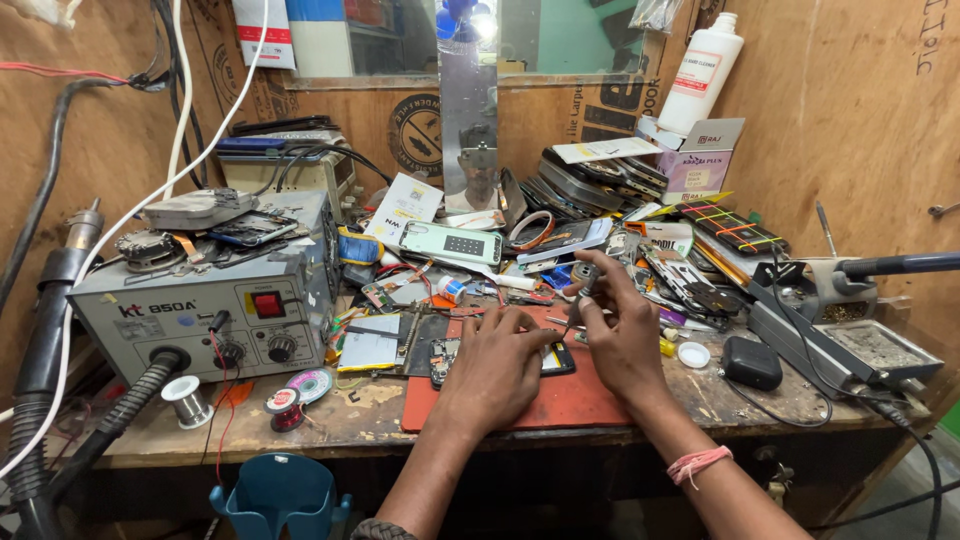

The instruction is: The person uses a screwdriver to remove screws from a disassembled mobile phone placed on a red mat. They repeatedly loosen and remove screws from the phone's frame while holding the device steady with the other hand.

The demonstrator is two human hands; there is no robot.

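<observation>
Both hands work at mid-frame: left hand [497,362] presses flat on an opened phone [552,358] lying on the red mat [560,400], while right hand [620,335] has its fingers pinched narrowly around a thin tool [578,300]. Phone looks light, stiff and fragile, best held by its edges. Rework station [215,300] sits left on the table [380,420].

A dark opened phone [556,358] lies flat on the red mat [560,400] at the front of the counter [380,415], mostly covered, its right end showing. A thin metal tool [572,312] stands tilted above it, its tip pointing down toward the phone's upper edge.
</observation>
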